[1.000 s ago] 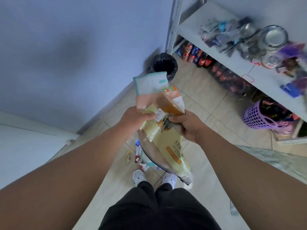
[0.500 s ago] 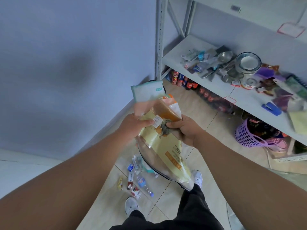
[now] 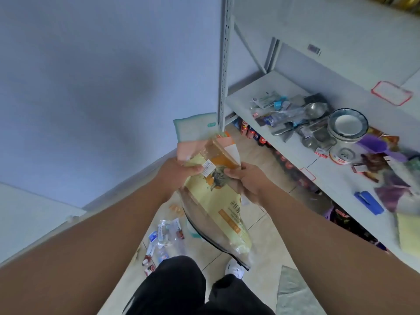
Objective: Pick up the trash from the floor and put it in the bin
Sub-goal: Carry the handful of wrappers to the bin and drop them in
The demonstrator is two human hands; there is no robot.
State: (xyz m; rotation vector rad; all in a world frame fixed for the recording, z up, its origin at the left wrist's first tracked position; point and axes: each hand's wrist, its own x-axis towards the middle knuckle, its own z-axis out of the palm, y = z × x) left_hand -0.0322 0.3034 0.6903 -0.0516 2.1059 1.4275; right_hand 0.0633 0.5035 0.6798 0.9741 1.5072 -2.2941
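Note:
Both hands hold a bunch of packaging at chest height. The biggest piece is a yellow and clear plastic bag [image 3: 216,208] with an orange label, hanging down past my knees. Behind it stick up a pale wrapper with teal edges [image 3: 195,127] and a pink and orange packet [image 3: 188,148]. My left hand [image 3: 179,172] grips the bunch from the left, my right hand [image 3: 247,178] pinches it from the right. More trash [image 3: 162,237] lies on the tiled floor near my feet: clear wrappers, small red and white packets. The bin is hidden behind the held packaging.
A white metal shelf unit [image 3: 268,87] fills the right side, its shelf crowded with a bowl [image 3: 346,122], utensils and packets. Drink cans [image 3: 250,131] stand under it. A blue wall [image 3: 91,87] is on the left. A grey mat [image 3: 295,292] lies by my right foot.
My view has swung up and forward along the shelf; the black bin seen earlier is now hidden behind the bunch. Both hands keep their grip and my legs have stepped.

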